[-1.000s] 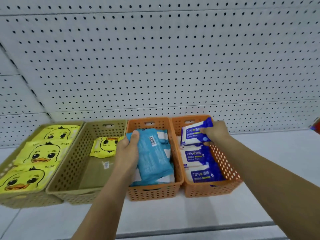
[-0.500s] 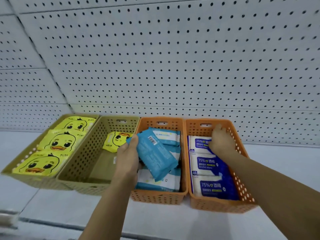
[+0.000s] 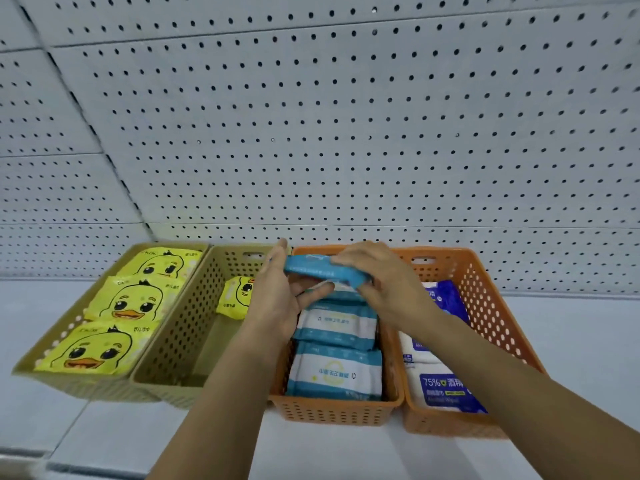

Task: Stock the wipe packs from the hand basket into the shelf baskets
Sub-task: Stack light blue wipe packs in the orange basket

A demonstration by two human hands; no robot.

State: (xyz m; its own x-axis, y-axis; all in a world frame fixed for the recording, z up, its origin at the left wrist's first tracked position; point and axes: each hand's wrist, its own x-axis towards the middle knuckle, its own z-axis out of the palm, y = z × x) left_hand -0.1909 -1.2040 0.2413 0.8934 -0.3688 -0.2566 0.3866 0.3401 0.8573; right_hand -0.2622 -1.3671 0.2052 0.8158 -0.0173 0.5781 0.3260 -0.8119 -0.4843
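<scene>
Across the upper two thirds of the frame, white pegboard [image 3: 346, 133]. Below it, a pale shelf [image 3: 571, 358] running the full width, carrying four perforated baskets side by side.

At lower left, an olive basket [image 3: 86, 388] filled with three yellow duck packs [image 3: 128, 299] in a row. Just right of it, touching, a second olive basket [image 3: 187, 327] with a single duck pack [image 3: 237, 296] at its far end. At centre, an orange basket [image 3: 332, 412] holding teal-and-white packs [image 3: 336, 372] laid one behind another. At lower right, another orange basket [image 3: 485, 306] with blue-and-white alcohol wipe packs [image 3: 446, 389], partly hidden behind the right forearm.

Reaching up from the bottom edge, two bare forearms meeting over the far end of the centre orange basket. Left hand [image 3: 277, 299] at the left end of a teal wipe pack [image 3: 318, 268], thumb raised beside it, fingers curled beneath. Right hand [image 3: 384, 285] over the right end, fingers clamped down around it. Teal wipe pack held roughly level between both hands, thin edge toward the camera, above the packs already in that basket; whether touching them, cannot tell.
</scene>
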